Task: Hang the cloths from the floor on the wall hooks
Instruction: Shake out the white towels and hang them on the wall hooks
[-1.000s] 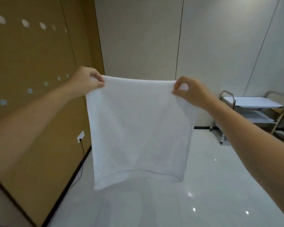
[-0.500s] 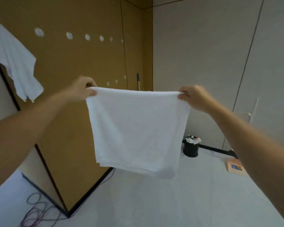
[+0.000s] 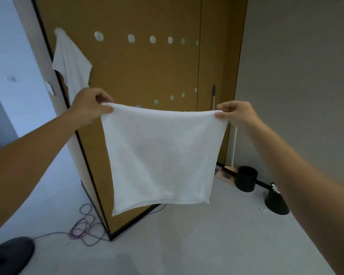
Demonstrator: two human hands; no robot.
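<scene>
The left hand (image 3: pixel 89 105) and right hand (image 3: pixel 234 114) each hold a closed pinch grip on a top corner of the white cloth (image 3: pixel 163 155), which hangs spread in the air. The view has swung to face the brown wall (image 3: pixel 147 72) square-on. Its free hooks (image 3: pixel 131 38) now sit above the cloth, right of the hung cloth (image 3: pixel 72 62), so hanging seems next.

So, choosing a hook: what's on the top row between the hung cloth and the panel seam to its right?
Head view: only a row of bare round hooks; the nearest sits just right of the hung cloth.
</scene>
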